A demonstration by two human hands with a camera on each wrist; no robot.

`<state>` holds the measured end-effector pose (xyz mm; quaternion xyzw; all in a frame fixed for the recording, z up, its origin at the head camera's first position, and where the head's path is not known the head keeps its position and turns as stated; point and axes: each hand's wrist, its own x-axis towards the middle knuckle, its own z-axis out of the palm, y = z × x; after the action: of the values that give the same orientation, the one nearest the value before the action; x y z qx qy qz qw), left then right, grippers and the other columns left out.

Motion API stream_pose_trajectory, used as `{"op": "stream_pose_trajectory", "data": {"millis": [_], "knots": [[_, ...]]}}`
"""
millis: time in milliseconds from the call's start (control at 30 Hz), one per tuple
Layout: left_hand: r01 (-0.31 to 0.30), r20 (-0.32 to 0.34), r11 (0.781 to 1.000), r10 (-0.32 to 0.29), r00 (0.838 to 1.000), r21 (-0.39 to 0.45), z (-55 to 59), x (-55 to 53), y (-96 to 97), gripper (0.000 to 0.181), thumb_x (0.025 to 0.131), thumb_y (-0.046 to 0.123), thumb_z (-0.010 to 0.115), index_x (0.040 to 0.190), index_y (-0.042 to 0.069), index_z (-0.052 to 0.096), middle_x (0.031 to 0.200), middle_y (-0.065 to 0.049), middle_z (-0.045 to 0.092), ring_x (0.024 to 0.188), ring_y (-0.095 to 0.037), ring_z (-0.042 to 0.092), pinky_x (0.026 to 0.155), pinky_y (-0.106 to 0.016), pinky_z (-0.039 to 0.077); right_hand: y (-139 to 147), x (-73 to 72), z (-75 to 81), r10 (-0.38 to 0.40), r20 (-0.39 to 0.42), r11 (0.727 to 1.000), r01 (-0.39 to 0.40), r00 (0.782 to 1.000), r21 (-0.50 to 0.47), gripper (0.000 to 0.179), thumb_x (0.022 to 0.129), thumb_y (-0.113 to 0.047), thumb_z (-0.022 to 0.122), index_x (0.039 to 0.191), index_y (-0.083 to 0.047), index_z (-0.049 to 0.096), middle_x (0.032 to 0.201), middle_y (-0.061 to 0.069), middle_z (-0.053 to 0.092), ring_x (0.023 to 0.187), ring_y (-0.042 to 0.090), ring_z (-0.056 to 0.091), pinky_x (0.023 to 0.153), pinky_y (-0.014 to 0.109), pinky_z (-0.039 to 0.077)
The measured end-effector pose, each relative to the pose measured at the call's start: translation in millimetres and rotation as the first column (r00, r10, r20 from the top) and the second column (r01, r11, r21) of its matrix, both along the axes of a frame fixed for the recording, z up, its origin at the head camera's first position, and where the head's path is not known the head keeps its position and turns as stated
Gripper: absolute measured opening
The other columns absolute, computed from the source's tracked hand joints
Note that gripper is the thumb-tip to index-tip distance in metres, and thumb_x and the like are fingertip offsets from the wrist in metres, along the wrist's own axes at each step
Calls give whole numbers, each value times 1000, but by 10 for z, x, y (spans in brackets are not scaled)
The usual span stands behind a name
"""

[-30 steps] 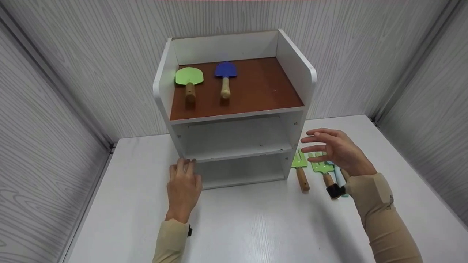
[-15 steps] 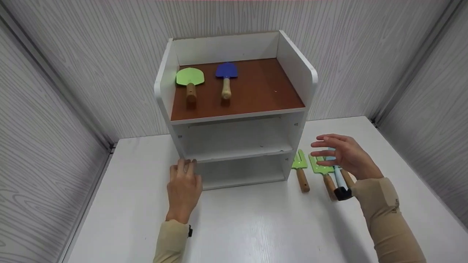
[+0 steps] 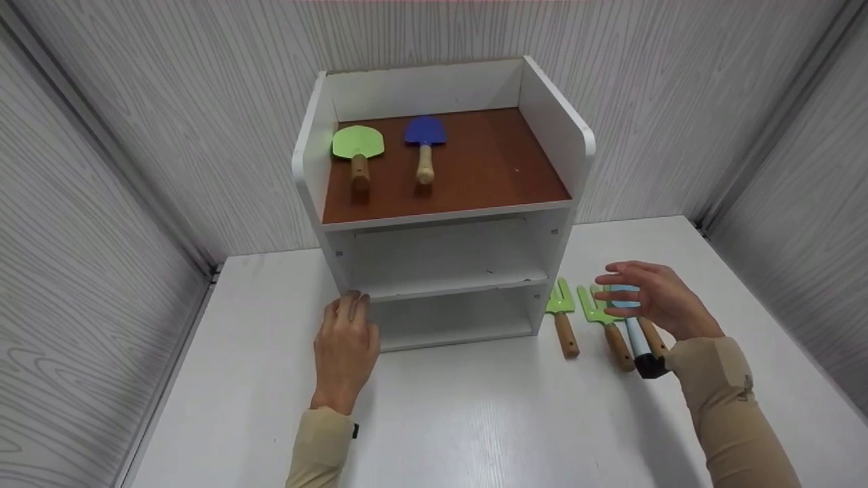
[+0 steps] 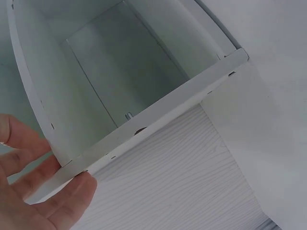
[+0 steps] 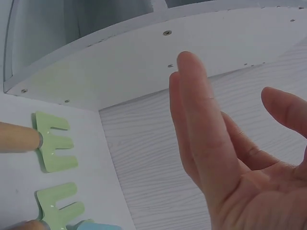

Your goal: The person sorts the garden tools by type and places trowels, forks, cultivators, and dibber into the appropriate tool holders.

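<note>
My left hand (image 3: 346, 346) grips the left front edge of a white shelf unit (image 3: 447, 215), low down near the middle board. In the left wrist view, digits lie on both sides of the panel edge (image 4: 158, 111). Right of the unit, my right hand (image 3: 668, 301) hovers with fingers spread and nothing held. Beneath and beside it lie two green hand forks with wooden handles, one fork (image 3: 567, 332) near the unit and another fork (image 3: 616, 342) farther right. A light blue tool (image 3: 636, 337) and a wooden handle (image 3: 652, 337) lie alongside, partly hidden by that hand.
On the unit's brown top board lie a green trowel (image 3: 358, 141) at left and a blue trowel (image 3: 425, 131) beside it. Raised sides and a back border that board. The unit stands on a white table (image 3: 475, 420) against grey wood-grain walls (image 3: 434, 30).
My right hand has drawn away from the unit, rightward and slightly toward me, uncovering more of the fork and the light blue tool. The left hand keeps its place on the shelf edge.
</note>
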<state>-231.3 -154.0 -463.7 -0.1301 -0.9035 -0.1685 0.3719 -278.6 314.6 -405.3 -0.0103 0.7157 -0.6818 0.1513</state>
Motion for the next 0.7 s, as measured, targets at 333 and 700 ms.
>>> {"op": "stream_pose_trajectory", "data": {"millis": [333, 700], "knots": [[1, 8, 1000, -1, 1000, -14, -56, -7, 23, 44, 83, -3, 71, 126, -9, 62, 130, -26, 60, 114, -49, 57, 91, -56, 53, 118, -29, -96, -33, 34, 998, 31, 999, 48, 57, 107, -30, 52, 147, 6, 35, 120, 6, 65, 104, 20, 69, 90, 40, 57], [18, 23, 1000, -19, 1000, 20, -100, -2, 37, 48, 85, -4, 67, 132, -9, 59, 135, -26, 57, 117, -49, 55, 96, -54, 51, 280, 1, -171, -50, 39, 997, 47, 998, 61, 26, 107, -26, 53, 125, -8, 55, 110, 2, 69, 104, 23, 71, 87, 39, 58]]}}
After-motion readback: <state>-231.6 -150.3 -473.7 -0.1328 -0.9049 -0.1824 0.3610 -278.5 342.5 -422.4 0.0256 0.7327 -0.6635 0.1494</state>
